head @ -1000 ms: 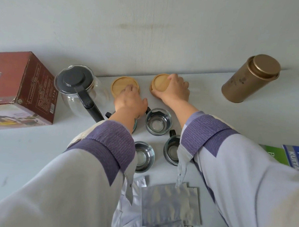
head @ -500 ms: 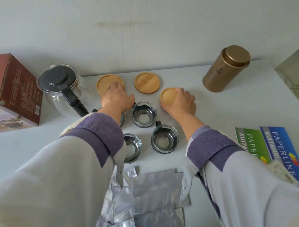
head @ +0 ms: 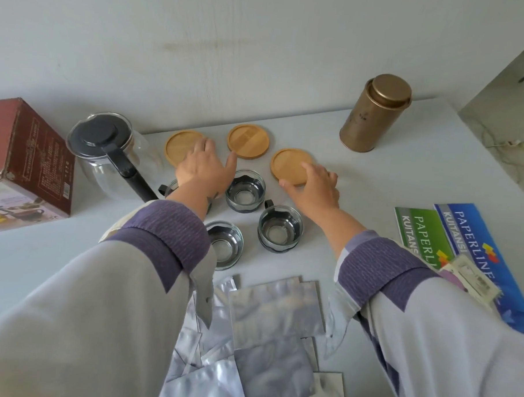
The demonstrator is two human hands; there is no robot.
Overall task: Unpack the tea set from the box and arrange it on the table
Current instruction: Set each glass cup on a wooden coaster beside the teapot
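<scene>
1. Round, rimmed bamboo coasters are laid in an arc at 12 o'clock on the table [head: 406, 162]: left coaster [head: 179, 146], middle coaster [head: 248, 140], right coaster [head: 289, 166]
2. Counted: three coasters, four glass cups [head: 245, 194], one teapot [head: 106, 152], one box [head: 25, 158] at 9 o'clock, one tin [head: 375, 113] at 1 o'clock
3. The left hand [head: 205, 169] is spread, its fingers released, on the left coaster; the right hand [head: 315, 188] grips the right coaster's rim
4. Compared with 0.5 s ago, the right coaster is more exposed
</scene>
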